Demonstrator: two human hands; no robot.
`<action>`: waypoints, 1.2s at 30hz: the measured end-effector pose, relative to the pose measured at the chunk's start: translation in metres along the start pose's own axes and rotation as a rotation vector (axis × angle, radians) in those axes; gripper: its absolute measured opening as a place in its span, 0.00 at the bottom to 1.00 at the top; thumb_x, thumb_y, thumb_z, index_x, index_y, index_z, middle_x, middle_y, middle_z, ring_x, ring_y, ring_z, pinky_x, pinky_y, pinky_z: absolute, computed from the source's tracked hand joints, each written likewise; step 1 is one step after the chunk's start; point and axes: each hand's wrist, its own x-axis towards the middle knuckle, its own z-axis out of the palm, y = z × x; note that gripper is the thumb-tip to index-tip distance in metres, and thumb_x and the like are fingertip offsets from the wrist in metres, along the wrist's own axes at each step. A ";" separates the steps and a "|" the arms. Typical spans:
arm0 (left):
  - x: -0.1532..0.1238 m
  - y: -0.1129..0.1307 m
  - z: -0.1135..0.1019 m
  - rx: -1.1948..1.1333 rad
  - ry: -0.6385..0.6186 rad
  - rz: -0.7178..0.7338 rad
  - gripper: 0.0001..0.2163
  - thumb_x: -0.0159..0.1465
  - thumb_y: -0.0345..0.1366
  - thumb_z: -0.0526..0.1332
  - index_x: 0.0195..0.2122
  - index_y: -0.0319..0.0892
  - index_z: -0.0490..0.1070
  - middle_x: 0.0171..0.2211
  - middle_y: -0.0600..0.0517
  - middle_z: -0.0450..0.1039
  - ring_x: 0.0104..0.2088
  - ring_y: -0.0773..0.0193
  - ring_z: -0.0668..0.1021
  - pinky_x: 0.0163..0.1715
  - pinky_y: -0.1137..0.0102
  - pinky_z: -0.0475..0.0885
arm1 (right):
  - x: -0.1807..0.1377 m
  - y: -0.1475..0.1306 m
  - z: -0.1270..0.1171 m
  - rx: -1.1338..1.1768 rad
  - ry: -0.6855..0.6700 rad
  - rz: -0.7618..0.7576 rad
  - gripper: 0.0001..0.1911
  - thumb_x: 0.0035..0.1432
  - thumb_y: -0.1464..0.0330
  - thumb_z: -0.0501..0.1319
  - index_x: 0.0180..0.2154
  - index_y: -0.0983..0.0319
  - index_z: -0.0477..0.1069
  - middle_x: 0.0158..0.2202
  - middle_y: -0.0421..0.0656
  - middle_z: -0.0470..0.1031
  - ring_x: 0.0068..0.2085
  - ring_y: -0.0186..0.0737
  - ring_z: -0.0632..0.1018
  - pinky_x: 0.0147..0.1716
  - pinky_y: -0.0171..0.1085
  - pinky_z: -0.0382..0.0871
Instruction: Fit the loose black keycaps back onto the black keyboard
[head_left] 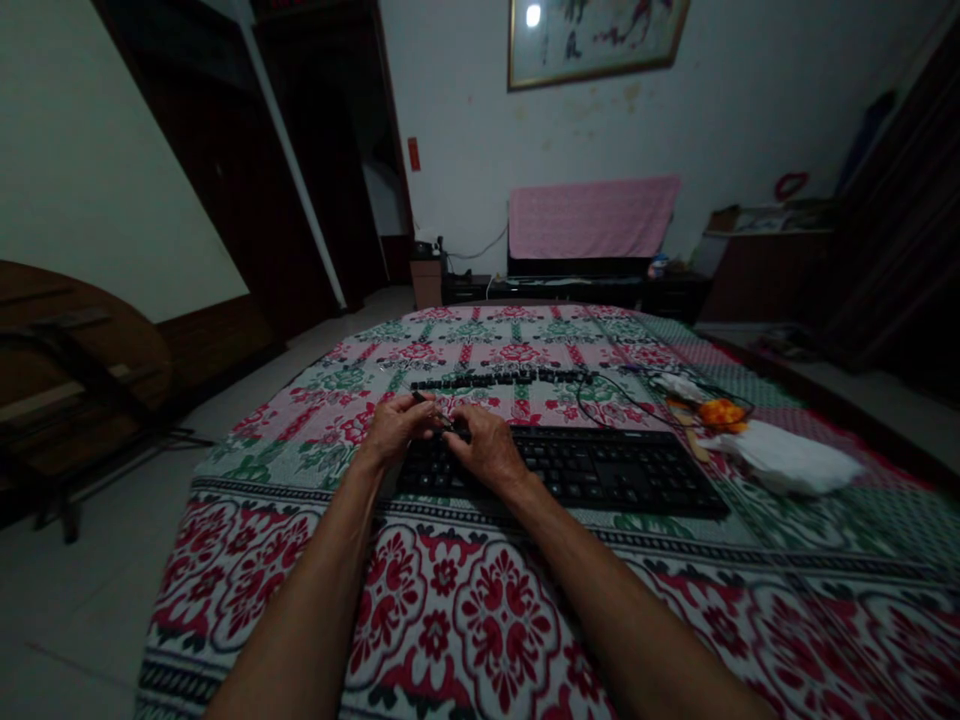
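A black keyboard (600, 468) lies across a table covered by a red, green and white flowered cloth (465, 600). My left hand (396, 428) hovers at the keyboard's upper left corner, fingers pinched on a small dark thing I cannot make out. My right hand (486, 448) rests on the left end of the keyboard, fingers curled down against the keys. Behind the keyboard a row of loose black keycaps (499, 379) is laid out on the cloth. The keyboard's black cable (611, 395) loops off to the right.
A white cloth (791, 458) and a small orange object (721, 412) lie on the table's right side. A dark wooden piece of furniture (67, 370) stands at the left. Beyond the table are a low cabinet and a pink-covered screen (592, 218).
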 end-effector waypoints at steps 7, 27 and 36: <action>0.004 -0.005 0.005 -0.053 0.067 0.007 0.17 0.47 0.41 0.67 0.34 0.36 0.71 0.27 0.52 0.74 0.26 0.69 0.76 0.20 0.79 0.69 | 0.002 0.004 -0.001 0.069 -0.022 0.023 0.13 0.51 0.70 0.61 0.41 0.63 0.70 0.39 0.46 0.75 0.41 0.39 0.74 0.43 0.37 0.66; -0.005 0.001 0.015 0.212 -0.170 -0.003 0.11 0.47 0.39 0.64 0.29 0.37 0.71 0.21 0.57 0.67 0.19 0.74 0.67 0.19 0.77 0.60 | 0.002 0.007 -0.003 0.090 0.034 0.020 0.10 0.53 0.68 0.59 0.39 0.60 0.70 0.36 0.42 0.76 0.38 0.38 0.76 0.39 0.35 0.67; -0.003 0.003 0.013 0.226 -0.193 -0.068 0.10 0.45 0.37 0.65 0.27 0.37 0.72 0.18 0.56 0.68 0.17 0.73 0.66 0.19 0.76 0.59 | -0.001 0.011 -0.002 0.112 -0.029 0.035 0.13 0.52 0.68 0.60 0.42 0.60 0.71 0.39 0.43 0.77 0.40 0.39 0.77 0.41 0.36 0.67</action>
